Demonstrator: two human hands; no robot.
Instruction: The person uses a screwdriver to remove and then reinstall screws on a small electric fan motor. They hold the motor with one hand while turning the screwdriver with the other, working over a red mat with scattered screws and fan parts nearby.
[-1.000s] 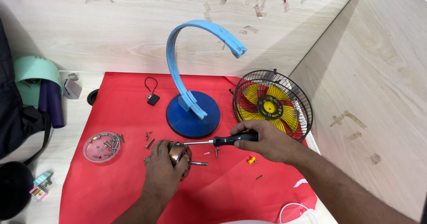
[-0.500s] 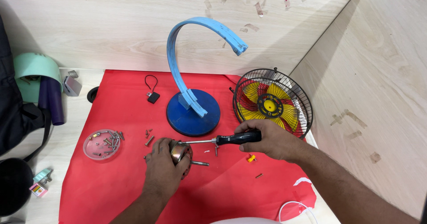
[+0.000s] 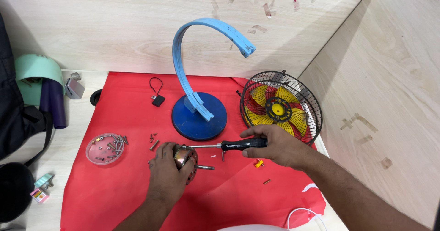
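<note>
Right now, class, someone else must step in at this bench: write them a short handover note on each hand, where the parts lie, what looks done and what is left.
Left hand: steadies the small motor on the red cloth.
Right hand: grips the black-handled screwdriver, tip against the motor's top edge.
Parts: blue stand behind the motor; caged fan head at right; clear dish of screws at left; a few loose screws lie near the motor.
Done: motor is off the stand and out of the fan head.
Left: the screw under the tip; whether it is going in or out cannot be told.
</note>
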